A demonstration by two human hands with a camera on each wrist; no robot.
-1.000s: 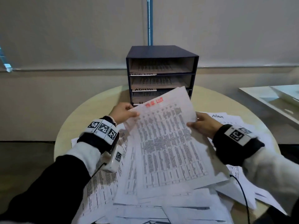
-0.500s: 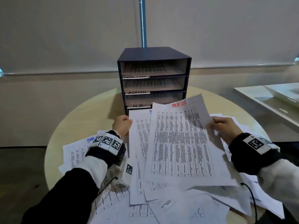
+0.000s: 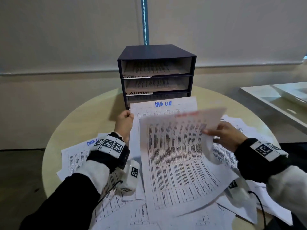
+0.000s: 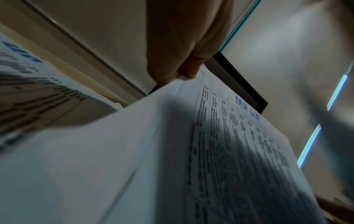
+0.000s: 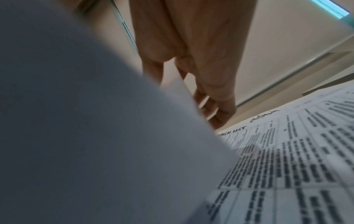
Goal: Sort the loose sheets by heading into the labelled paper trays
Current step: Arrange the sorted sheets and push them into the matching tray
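A dark tray unit (image 3: 156,52) stands at the table's far side, its shelves labelled TASK LIST (image 3: 137,76) and ADMIN (image 3: 139,93); the lowest label is hidden by paper. My left hand (image 3: 125,122) pinches the top left corner of a sheet with a blue heading (image 3: 163,104), seen close in the left wrist view as the blue-headed sheet (image 4: 210,136) under the left hand (image 4: 178,71). My right hand (image 3: 222,135) grips the right edge of a lifted, blurred sheet with a red heading (image 3: 176,155). In the right wrist view that red-headed sheet (image 5: 86,121) hides most of the right hand (image 5: 201,68).
Several loose printed sheets (image 3: 79,156) cover the round wooden table (image 3: 78,120), some headed in blue, one marked admin (image 5: 266,116). A white surface (image 3: 272,97) stands at the right. Behind the trays runs a wall with a pale blue strip (image 3: 144,20).
The left hand has lifted the blue-headed sheet's corner toward the trays. The right hand has swung the red-headed sheet up and over it, bending the paper.
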